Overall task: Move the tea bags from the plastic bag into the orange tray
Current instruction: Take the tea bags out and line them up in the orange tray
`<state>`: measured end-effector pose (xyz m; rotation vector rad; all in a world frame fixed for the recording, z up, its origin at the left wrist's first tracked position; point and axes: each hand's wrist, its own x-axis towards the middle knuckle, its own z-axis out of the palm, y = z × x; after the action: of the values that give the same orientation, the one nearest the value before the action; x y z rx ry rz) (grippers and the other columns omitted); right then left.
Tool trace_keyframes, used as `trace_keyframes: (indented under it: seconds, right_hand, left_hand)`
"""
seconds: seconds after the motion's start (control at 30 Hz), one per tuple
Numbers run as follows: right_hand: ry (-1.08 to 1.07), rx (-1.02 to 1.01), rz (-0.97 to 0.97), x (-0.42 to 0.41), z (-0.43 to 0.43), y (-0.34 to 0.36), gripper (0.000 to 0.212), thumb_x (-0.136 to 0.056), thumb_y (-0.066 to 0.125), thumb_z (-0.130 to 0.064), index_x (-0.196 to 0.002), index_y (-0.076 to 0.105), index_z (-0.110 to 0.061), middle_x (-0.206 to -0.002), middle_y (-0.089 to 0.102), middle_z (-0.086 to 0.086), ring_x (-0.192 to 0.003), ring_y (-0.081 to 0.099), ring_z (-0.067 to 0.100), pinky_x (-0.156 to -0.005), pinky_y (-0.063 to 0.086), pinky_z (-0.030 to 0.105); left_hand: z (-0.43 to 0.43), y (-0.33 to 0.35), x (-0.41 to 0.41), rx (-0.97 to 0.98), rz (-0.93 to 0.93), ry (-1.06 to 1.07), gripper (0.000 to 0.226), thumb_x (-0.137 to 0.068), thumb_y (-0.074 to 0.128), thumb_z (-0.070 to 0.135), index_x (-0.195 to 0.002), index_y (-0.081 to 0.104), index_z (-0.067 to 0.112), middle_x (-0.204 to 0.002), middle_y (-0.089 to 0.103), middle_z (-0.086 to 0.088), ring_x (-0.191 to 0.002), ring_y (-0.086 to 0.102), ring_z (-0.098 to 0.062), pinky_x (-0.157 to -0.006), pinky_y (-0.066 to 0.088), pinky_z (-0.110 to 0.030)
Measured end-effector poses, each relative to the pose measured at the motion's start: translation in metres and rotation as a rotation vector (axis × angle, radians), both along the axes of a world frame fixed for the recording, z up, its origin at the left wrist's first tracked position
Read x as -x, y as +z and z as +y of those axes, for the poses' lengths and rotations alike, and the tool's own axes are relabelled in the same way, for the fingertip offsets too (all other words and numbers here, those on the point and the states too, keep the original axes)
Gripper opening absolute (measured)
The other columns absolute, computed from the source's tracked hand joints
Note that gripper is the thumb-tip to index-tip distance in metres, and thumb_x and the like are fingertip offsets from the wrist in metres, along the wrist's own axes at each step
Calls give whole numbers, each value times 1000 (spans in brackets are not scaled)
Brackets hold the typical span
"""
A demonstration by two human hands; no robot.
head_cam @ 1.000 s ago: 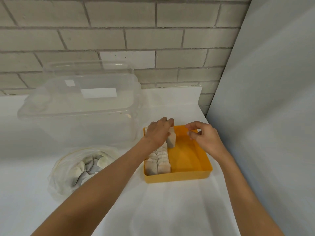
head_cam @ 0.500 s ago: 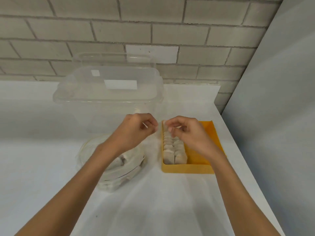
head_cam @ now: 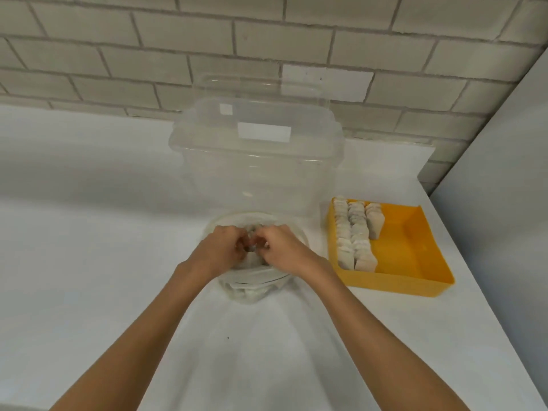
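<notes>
Over the mouth of the plastic bag [head_cam: 255, 287], on the white counter [head_cam: 89, 232], the left hand [head_cam: 221, 247] and right hand [head_cam: 283, 247] meet, fingers curled together and pinching at something among the tea bags [head_cam: 251, 232]; what exactly each grips I cannot tell. Well to the right, the orange tray [head_cam: 415, 262] holds rows of tea bags along its left side. Pulling several tangled bags at once could tear one, or drag the limp bag across the counter.
</notes>
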<state>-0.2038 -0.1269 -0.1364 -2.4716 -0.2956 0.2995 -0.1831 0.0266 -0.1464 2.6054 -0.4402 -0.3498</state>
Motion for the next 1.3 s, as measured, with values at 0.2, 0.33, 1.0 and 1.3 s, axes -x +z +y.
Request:
trace_keyframes:
  seconds: [0.2, 0.33, 1.0, 1.3]
  right_hand:
    - [-41, 268, -24, -1, 15, -25, 20, -81, 62, -14, -100, 66, -17, -112, 60, 9, -99, 60, 31, -72, 47, 33]
    - [-167, 143, -42, 4, 15, -26, 10, -81, 62, -11, -88, 64, -17, -94, 63, 3, -88, 61, 25, -74, 50, 34]
    - [-468, -603, -193, 38, 30, -4, 25, -80, 75, -32, -103, 68, -29, -93, 69, -7, -67, 64, 13, -66, 55, 30]
    - [-360, -433, -76, 16, 31, 3, 6, -80, 74, -14, -86, 72, -13, -71, 69, -2, -60, 64, 8, -59, 50, 16]
  left_hand:
    - [8, -23, 6, -47, -43, 24, 21, -84, 61, 6, -104, 66, 9, -106, 55, -6, -97, 58, -23, -86, 46, -29]
    - [15, -23, 11, 96, -104, 65, 12, -87, 56, 5, -90, 67, 9, -92, 62, -3, -83, 61, -20, -72, 46, -21]
    - [33, 17, 22, 1083, 236, 185, 29, -85, 69, 5, -112, 64, 12, -92, 75, -7, -86, 72, -21, -76, 55, -20]
    - [45, 18, 4, 954, 55, 249, 6, -83, 73, 20, -86, 75, 15, -82, 74, 2, -80, 68, -10, -76, 55, -25]
